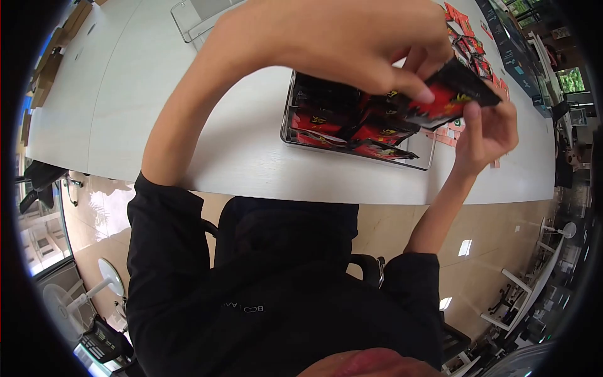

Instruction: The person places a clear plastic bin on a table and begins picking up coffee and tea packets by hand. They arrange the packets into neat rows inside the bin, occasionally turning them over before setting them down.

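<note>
My left hand reaches across from the left, its thumb and fingers closed on the upper left part of a black and red packet. On the packet's other side, my right hand pinches its lower right edge between thumb and fingers. The packet is tilted above the right end of a clear-walled tray. Inside the tray, several black and red packets lie in rows. My left hand and forearm hide the tray's far part.
More red packets are spread on the white table at the far right, beside dark boxes. Another clear container stands at the back left. The table's near edge runs in front of my torso.
</note>
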`<state>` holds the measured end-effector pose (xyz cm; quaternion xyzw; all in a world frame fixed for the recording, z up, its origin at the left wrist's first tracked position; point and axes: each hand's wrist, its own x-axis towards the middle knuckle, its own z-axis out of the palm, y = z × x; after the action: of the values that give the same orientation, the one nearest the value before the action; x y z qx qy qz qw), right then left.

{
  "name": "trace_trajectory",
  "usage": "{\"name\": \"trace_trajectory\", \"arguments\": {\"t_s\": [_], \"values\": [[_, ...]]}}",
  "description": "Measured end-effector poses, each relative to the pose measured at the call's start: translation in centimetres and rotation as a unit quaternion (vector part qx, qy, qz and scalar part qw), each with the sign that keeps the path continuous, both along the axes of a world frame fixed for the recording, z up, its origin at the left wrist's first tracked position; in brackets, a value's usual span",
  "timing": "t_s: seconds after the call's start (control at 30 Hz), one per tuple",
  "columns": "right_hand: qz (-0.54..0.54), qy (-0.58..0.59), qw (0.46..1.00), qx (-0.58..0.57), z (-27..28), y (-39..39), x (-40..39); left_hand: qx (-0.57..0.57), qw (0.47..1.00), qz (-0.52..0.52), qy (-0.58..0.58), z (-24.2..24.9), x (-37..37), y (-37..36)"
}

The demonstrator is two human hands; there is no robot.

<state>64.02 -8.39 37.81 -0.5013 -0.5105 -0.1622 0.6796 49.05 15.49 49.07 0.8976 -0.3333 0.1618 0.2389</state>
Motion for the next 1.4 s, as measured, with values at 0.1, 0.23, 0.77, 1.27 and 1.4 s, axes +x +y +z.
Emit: {"name": "trace_trajectory", "arguments": {"t_s": [0.1,0.23,0.77,1.27,1.4], "values": [[-0.051,0.022,0.997,-0.060,-1.2,-1.4,-1.6,0.075,0.995,0.046,0.041,-1.2,0.6,-0.2],[-0.098,-0.074,0.962,-0.242,-0.5,-1.2,-3.1,0.139,0.987,0.070,0.030,-4.0,0.6,-0.5],[-0.079,-0.041,0.929,-0.358,1.7,-1.1,-5.2,0.108,0.989,0.076,0.060,-3.2,0.4,-1.7],[-0.049,-0.034,0.908,-0.416,0.9,-1.3,-4.4,0.125,0.989,0.068,0.039,-4.8,0.2,-2.0],[-0.036,-0.047,0.900,-0.432,1.3,-1.1,-4.6,0.141,0.984,0.078,0.071,-4.8,0.2,-2.4]]}}
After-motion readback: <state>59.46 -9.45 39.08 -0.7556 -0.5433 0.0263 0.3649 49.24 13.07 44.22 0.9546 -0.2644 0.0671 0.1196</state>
